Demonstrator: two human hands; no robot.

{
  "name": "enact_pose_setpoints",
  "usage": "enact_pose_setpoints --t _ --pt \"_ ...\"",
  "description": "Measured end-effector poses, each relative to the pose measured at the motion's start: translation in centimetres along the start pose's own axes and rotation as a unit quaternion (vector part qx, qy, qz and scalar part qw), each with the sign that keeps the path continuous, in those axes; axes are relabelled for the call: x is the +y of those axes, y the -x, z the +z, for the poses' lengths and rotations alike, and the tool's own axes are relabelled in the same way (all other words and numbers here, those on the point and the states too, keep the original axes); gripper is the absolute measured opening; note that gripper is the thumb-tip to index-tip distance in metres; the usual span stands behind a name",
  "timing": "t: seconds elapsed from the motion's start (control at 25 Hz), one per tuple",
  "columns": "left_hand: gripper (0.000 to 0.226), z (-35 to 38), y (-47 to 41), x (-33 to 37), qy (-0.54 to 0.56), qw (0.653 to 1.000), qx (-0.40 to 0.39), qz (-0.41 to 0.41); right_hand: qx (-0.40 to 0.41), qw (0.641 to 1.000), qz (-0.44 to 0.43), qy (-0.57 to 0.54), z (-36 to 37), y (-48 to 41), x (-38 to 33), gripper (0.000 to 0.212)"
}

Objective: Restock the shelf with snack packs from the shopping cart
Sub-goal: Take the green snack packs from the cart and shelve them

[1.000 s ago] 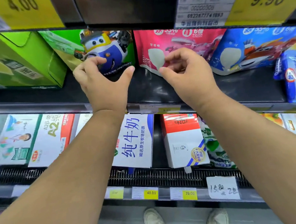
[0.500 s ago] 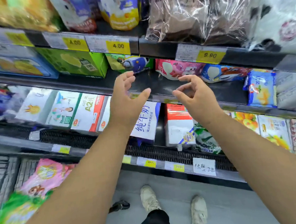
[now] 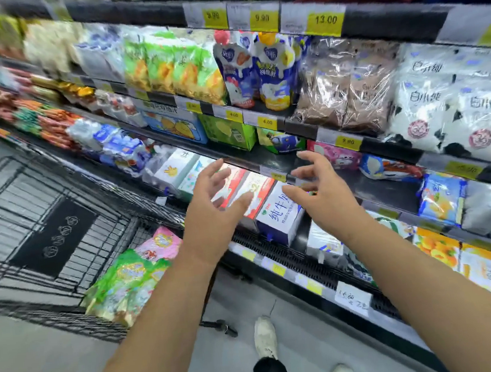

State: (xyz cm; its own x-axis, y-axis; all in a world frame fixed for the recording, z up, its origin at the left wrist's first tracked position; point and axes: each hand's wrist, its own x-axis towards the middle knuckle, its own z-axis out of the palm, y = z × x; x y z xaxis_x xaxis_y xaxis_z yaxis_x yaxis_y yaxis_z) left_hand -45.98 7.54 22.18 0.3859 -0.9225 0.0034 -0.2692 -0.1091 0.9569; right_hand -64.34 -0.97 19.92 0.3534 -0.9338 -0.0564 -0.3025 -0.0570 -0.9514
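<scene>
My left hand [image 3: 210,210] and my right hand [image 3: 319,190] hover side by side in front of the shelf [image 3: 269,161], fingers spread and holding nothing. Behind them on the dark shelf lie a green snack pack [image 3: 282,141], a pink snack pack [image 3: 337,156] and a blue one [image 3: 386,167]. Down at the left stands the black wire shopping cart [image 3: 47,223]. A green snack pack [image 3: 122,284] and a pink snack pack [image 3: 160,243] lie in it.
White milk cartons [image 3: 280,212] fill the shelf below my hands. Bagged goods [image 3: 345,86] and pouches [image 3: 257,70] line the shelf above, with yellow price tags [image 3: 324,20] on the edges. My feet [image 3: 264,337] stand on the grey floor between cart and shelf.
Both hands have drawn back from the packs on the shelf and opened. The view has pulled away and swung left, which brings the cart into sight.
</scene>
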Motion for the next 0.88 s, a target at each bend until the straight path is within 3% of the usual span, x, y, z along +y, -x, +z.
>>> enact_pose_setpoints --t 0.28,0.44,0.88 --pt "0.058 -5.3 7.6 4.4 -0.028 0.996 0.085 0.022 -0.083 0.991 -0.079 -0.065 3.2 4.3 -7.5 0.052" --pt "0.056 -9.3 9.9 4.8 -0.039 0.994 0.092 0.035 -0.114 0.986 -0.107 -0.06 6.6 6.5 -9.9 0.053" --pt "0.053 -26.3 14.1 -0.2 -0.065 0.995 0.076 0.017 -0.078 0.993 -0.089 -0.02 20.1 10.6 -13.8 0.05"
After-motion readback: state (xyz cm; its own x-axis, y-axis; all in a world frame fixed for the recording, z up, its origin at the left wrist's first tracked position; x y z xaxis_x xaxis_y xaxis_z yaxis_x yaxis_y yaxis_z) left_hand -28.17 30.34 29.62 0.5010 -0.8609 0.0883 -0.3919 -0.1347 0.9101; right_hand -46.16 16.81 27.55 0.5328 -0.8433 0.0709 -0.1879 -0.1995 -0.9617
